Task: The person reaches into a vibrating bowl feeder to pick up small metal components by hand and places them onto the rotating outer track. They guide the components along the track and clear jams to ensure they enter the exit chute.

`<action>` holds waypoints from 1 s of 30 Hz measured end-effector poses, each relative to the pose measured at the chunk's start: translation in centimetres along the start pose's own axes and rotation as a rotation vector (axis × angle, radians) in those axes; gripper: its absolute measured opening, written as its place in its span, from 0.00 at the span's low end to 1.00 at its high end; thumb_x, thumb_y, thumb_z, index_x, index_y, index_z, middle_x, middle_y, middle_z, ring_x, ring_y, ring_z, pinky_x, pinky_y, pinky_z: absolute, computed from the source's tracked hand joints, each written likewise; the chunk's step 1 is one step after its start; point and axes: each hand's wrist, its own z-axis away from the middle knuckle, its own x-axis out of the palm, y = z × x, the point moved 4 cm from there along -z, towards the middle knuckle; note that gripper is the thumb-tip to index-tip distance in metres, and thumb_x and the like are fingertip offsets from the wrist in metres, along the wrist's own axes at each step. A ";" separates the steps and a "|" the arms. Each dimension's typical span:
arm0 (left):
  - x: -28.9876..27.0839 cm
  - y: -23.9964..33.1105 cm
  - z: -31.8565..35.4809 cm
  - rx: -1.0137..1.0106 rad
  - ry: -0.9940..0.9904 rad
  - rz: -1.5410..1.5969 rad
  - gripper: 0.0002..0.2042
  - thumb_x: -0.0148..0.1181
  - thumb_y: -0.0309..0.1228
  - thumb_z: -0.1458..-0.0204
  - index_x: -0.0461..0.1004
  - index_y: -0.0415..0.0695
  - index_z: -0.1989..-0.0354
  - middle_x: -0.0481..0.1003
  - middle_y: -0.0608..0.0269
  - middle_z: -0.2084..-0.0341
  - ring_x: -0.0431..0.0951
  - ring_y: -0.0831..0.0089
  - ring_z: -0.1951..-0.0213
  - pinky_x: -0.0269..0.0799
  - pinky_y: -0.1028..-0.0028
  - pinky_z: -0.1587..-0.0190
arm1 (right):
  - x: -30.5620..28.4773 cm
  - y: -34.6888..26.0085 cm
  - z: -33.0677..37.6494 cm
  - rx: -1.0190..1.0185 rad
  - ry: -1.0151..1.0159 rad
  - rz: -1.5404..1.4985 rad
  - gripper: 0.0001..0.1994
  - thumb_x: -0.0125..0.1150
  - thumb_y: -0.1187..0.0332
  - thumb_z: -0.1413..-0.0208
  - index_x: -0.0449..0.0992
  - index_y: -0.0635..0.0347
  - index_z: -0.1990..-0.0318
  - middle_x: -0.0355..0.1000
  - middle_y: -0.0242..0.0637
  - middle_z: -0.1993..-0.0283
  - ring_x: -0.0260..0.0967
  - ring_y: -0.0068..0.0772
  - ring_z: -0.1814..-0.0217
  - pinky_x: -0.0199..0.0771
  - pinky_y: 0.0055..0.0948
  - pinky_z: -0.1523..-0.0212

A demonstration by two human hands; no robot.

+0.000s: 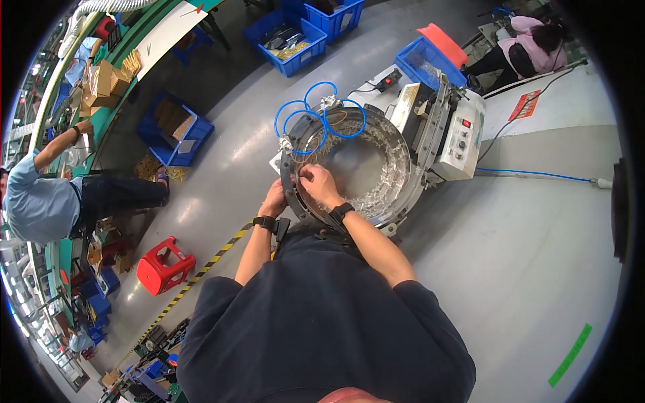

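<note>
A round metal vibratory bowl feeder (400, 149) stands in front of me, with many small clear parts (388, 181) lying along its inner track. My left hand (274, 199) is at the outer left side of the bowl, its fingers bent against the dark rim (287, 176). Just inside that rim, my right hand (319, 183) is closed with fingertips pinched together; what lies between them is too small to make out. Blue air tubes (324, 127) loop over the bowl's far left side, above both hands, and run to metal fittings (286, 143).
A control box (459, 138) with a red switch adjoins the bowl's right side. Blue bins (285, 43) stand on the floor beyond. To the left are a red stool (166, 264), striped floor tape (201, 272) and a person in blue (47, 201). Another person (534, 47) sits far right.
</note>
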 end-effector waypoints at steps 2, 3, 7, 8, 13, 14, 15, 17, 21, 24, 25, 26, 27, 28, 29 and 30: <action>-0.2 -0.2 0.1 -0.022 0.002 -0.004 0.11 0.55 0.31 0.40 0.74 0.44 0.50 0.76 0.71 0.66 0.75 0.81 0.67 0.72 0.79 0.65 | 0.0 0.3 0.4 0.039 -0.042 0.005 0.07 0.60 0.69 0.54 0.77 0.58 0.66 0.72 0.43 0.70 0.72 0.46 0.66 0.73 0.40 0.64; -0.3 -0.2 0.2 -0.017 0.005 -0.004 0.11 0.55 0.31 0.40 0.74 0.44 0.51 0.76 0.71 0.66 0.75 0.81 0.67 0.72 0.79 0.65 | 0.1 0.2 0.6 0.058 -0.065 0.006 0.08 0.60 0.69 0.54 0.77 0.58 0.66 0.73 0.43 0.70 0.73 0.46 0.66 0.73 0.40 0.63; 0.2 0.2 0.6 0.002 0.032 0.008 0.10 0.55 0.31 0.40 0.74 0.44 0.52 0.76 0.71 0.66 0.75 0.80 0.68 0.72 0.79 0.65 | -0.7 -1.3 0.7 0.055 0.058 -0.086 0.07 0.60 0.69 0.54 0.79 0.56 0.67 0.73 0.43 0.69 0.73 0.47 0.66 0.73 0.39 0.63; 0.9 0.7 0.8 0.026 0.045 0.025 0.09 0.55 0.31 0.40 0.74 0.44 0.53 0.76 0.71 0.66 0.75 0.80 0.68 0.72 0.79 0.66 | -0.6 -1.2 0.6 0.056 0.060 -0.085 0.07 0.60 0.69 0.54 0.79 0.56 0.67 0.73 0.43 0.69 0.73 0.47 0.66 0.73 0.39 0.63; 1.1 0.5 0.1 0.061 0.044 0.051 0.09 0.55 0.31 0.40 0.75 0.45 0.54 0.75 0.71 0.68 0.74 0.81 0.69 0.71 0.80 0.69 | 0.3 -0.6 0.3 0.035 -0.036 -0.058 0.08 0.58 0.69 0.54 0.79 0.56 0.66 0.73 0.42 0.69 0.73 0.46 0.66 0.73 0.39 0.63; 1.0 0.4 0.2 0.060 0.045 0.051 0.09 0.55 0.31 0.40 0.75 0.45 0.54 0.75 0.71 0.68 0.74 0.81 0.69 0.71 0.80 0.69 | 0.4 -0.4 0.4 0.034 -0.058 -0.049 0.08 0.58 0.70 0.54 0.79 0.57 0.66 0.73 0.42 0.69 0.73 0.45 0.66 0.73 0.39 0.63; 0.8 0.2 0.4 0.024 0.037 0.036 0.08 0.55 0.31 0.40 0.75 0.46 0.55 0.75 0.71 0.69 0.74 0.81 0.70 0.71 0.80 0.69 | 0.4 -0.2 0.5 0.033 -0.080 -0.039 0.08 0.57 0.70 0.54 0.79 0.57 0.66 0.73 0.41 0.69 0.73 0.45 0.66 0.73 0.38 0.63; 0.4 -0.2 0.8 -0.051 0.021 0.005 0.07 0.54 0.30 0.40 0.75 0.46 0.56 0.75 0.71 0.69 0.75 0.81 0.70 0.70 0.81 0.71 | 0.1 0.2 0.7 0.009 -0.117 0.009 0.08 0.57 0.70 0.54 0.79 0.57 0.66 0.73 0.41 0.70 0.73 0.45 0.66 0.73 0.39 0.63; -1.6 -1.4 1.2 -0.147 -0.051 -0.050 0.07 0.53 0.30 0.40 0.74 0.46 0.56 0.75 0.72 0.72 0.72 0.82 0.76 0.65 0.82 0.77 | -0.2 -0.1 1.0 -0.032 -0.191 0.069 0.08 0.56 0.70 0.55 0.79 0.56 0.66 0.73 0.42 0.71 0.72 0.45 0.66 0.72 0.39 0.64; -0.5 -0.9 1.5 -0.099 0.011 -0.029 0.06 0.52 0.30 0.40 0.75 0.47 0.58 0.75 0.73 0.75 0.68 0.84 0.81 0.59 0.82 0.81 | -0.7 -0.4 1.1 0.008 -0.173 0.007 0.08 0.56 0.70 0.55 0.79 0.56 0.67 0.72 0.42 0.71 0.72 0.45 0.67 0.72 0.40 0.64; 0.0 -0.6 1.7 -0.073 0.044 -0.018 0.06 0.52 0.30 0.40 0.75 0.47 0.58 0.74 0.74 0.76 0.66 0.84 0.83 0.57 0.82 0.83 | -0.8 -0.4 1.2 0.006 -0.161 -0.002 0.08 0.56 0.70 0.56 0.79 0.56 0.68 0.72 0.42 0.71 0.72 0.45 0.67 0.72 0.40 0.64; 0.7 -0.5 1.8 -0.076 0.043 -0.018 0.06 0.52 0.30 0.40 0.75 0.47 0.58 0.74 0.74 0.76 0.66 0.84 0.83 0.57 0.82 0.83 | -0.8 -0.5 1.2 0.004 -0.149 -0.010 0.08 0.56 0.70 0.56 0.79 0.56 0.68 0.72 0.42 0.72 0.72 0.45 0.67 0.72 0.40 0.64; 1.0 -0.4 1.8 -0.057 0.075 -0.015 0.07 0.52 0.30 0.40 0.75 0.47 0.58 0.74 0.74 0.77 0.65 0.85 0.84 0.54 0.82 0.83 | -0.8 -0.5 1.2 -0.001 -0.139 -0.020 0.07 0.56 0.70 0.56 0.79 0.55 0.69 0.72 0.42 0.72 0.72 0.45 0.66 0.71 0.39 0.64; 1.4 -0.2 1.9 -0.037 0.106 -0.012 0.07 0.51 0.30 0.40 0.75 0.47 0.58 0.73 0.75 0.77 0.63 0.85 0.85 0.52 0.82 0.84 | -0.7 -0.4 1.3 -0.001 -0.140 -0.021 0.07 0.56 0.70 0.56 0.79 0.55 0.69 0.72 0.42 0.72 0.72 0.45 0.66 0.71 0.39 0.64; 1.5 -0.1 1.9 -0.018 0.138 -0.009 0.07 0.51 0.30 0.40 0.75 0.48 0.57 0.73 0.75 0.78 0.62 0.86 0.86 0.50 0.81 0.85 | -0.5 -0.4 1.5 -0.024 -0.171 -0.005 0.08 0.56 0.70 0.56 0.79 0.56 0.68 0.72 0.41 0.72 0.71 0.44 0.67 0.71 0.38 0.65; 1.0 -0.4 1.8 -0.018 0.138 -0.009 0.07 0.51 0.30 0.40 0.75 0.48 0.57 0.73 0.75 0.78 0.62 0.86 0.86 0.50 0.81 0.85 | -0.5 -0.3 1.6 -0.047 -0.201 0.011 0.08 0.56 0.71 0.56 0.79 0.57 0.68 0.71 0.41 0.72 0.71 0.42 0.68 0.71 0.37 0.65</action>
